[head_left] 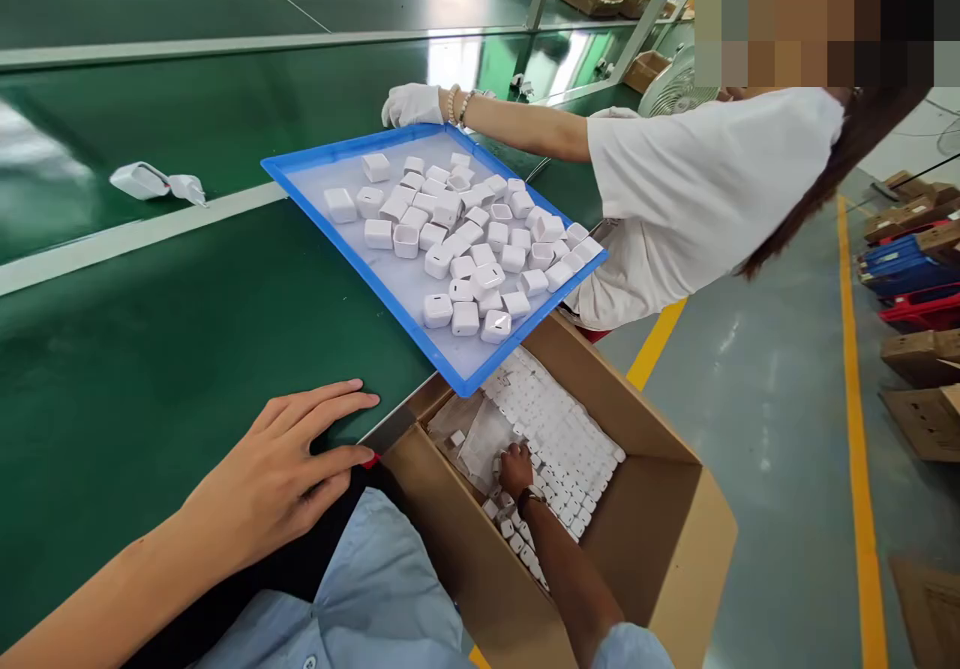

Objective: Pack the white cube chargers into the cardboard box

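Note:
My left hand (300, 464) rests at the edge of the green work surface, fingers stretched out and holding nothing. My right hand (516, 471) reaches down into an open cardboard box (679, 539). Its fingers curl among small white plastic cases, and what they grip, if anything, is hidden. Rows of white cases (581, 479) line the box, with looser ones (517, 539) by my wrist. Above the box's far side, a blue-rimmed tray (360, 271) juts past the table edge. Many white case shells (465, 239) lie loose on it.
A co-worker's gloved hand (412, 106) is at the tray's far edge. Two white pieces (142, 181) lie on the green conveyor (187, 119) at left. A fan (679, 84) stands behind the co-worker. Cartons and crates (911, 274) line the floor at right, past a yellow line (859, 429).

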`<state>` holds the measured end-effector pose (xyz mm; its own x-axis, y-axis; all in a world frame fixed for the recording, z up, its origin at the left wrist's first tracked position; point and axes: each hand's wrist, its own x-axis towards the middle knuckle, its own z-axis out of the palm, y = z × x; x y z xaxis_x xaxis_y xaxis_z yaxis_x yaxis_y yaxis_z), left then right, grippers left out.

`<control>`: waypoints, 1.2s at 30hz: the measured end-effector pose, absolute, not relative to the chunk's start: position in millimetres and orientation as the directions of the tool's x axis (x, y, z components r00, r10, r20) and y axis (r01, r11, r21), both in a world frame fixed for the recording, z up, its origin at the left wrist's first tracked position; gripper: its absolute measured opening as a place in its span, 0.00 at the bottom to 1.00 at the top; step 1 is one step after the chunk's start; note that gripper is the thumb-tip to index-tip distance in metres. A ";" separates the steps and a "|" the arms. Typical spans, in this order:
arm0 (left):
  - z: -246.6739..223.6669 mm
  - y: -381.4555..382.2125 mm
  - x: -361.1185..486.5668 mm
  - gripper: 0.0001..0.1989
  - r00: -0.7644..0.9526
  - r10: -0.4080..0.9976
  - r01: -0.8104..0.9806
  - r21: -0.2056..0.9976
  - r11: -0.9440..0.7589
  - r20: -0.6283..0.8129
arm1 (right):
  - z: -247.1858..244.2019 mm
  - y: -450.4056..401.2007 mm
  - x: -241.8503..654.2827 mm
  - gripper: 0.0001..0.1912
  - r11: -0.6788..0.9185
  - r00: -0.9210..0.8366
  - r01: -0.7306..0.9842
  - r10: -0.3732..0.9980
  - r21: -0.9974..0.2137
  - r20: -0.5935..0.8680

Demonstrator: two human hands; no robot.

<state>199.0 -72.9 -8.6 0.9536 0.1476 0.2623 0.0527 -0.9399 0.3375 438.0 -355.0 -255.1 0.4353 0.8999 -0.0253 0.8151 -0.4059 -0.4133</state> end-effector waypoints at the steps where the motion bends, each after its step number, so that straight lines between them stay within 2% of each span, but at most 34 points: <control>1: -8.0 -73.6 199.2 0.15 0.954 0.153 0.057 0.342 -0.938 0.258 | -255.3 -356.7 440.3 0.13 -0.463 0.485 0.774 0.872 -0.431 -0.066; 4: -7.6 -75.0 199.3 0.15 0.953 0.152 0.052 0.351 -0.935 0.263 | -251.8 -369.2 445.3 0.13 -0.615 0.639 0.611 0.755 -0.499 -0.147; 8: -9.7 -75.8 199.4 0.15 0.948 0.162 0.059 0.349 -0.935 0.272 | -235.7 -387.0 453.4 0.10 -0.631 0.774 0.462 0.630 -0.623 -0.064; 12: -13.4 -75.7 199.6 0.15 0.949 0.157 0.054 0.350 -0.935 0.274 | -181.8 -377.5 471.7 0.18 -0.495 0.849 0.444 0.498 -0.747 0.174; 15: -16.3 -75.3 199.1 0.14 0.944 0.156 0.043 0.360 -0.932 0.291 | -104.1 -342.1 479.3 0.23 -0.326 0.818 0.523 0.450 -0.787 0.358; 16: -17.0 -75.4 198.7 0.13 0.942 0.160 0.045 0.361 -0.931 0.295 | -74.9 -324.9 478.8 0.24 -0.210 0.765 0.582 0.469 -0.785 0.441; 17: -17.6 -75.8 198.1 0.13 0.941 0.162 0.047 0.360 -0.932 0.298 | -46.8 -305.5 477.3 0.24 -0.127 0.678 0.652 0.538 -0.748 0.500; 19: -18.3 -76.8 196.7 0.13 0.943 0.156 0.046 0.351 -0.935 0.294 | 0.5 -261.1 474.1 0.25 0.007 0.435 0.811 0.661 -0.586 0.611; 21: -19.2 -77.8 195.5 0.13 0.948 0.138 0.037 0.330 -0.943 0.288 | 30.9 -212.3 474.0 0.25 0.109 0.174 0.915 0.761 -0.389 0.625; 23: -20.9 -77.6 194.9 0.12 0.953 0.108 0.018 0.304 -0.953 0.283 | 46.0 -163.8 478.2 0.27 0.117 -0.009 0.973 0.881 -0.199 0.472; 26: -24.8 -76.0 195.2 0.10 0.957 0.077 -0.002 0.269 -0.963 0.281 | 54.3 -107.6 486.9 0.28 0.091 -0.089 0.996 0.982 -0.005 0.167; 28: -27.1 -75.6 195.7 0.09 0.955 0.080 0.003 0.260 -0.966 0.287 | 57.7 -89.7 491.2 0.26 0.111 -0.114 0.993 0.989 0.039 0.094; 31: -28.4 -76.5 196.4 0.09 0.948 0.087 0.004 0.264 -0.965 0.305 | 63.4 -88.8 492.5 0.26 0.116 -0.121 0.991 0.990 0.074 0.076; 36: -26.7 -74.8 195.3 0.12 0.939 0.093 -0.004 0.279 -0.960 0.332 | 73.9 -116.8 487.8 0.24 0.041 -0.048 0.997 0.992 0.066 0.116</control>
<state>195.3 -74.8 -26.7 0.9389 0.0927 0.3316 -0.0038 -0.9602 0.2793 487.8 -116.8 73.9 -0.0485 0.9921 0.1158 0.9970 0.0410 0.0664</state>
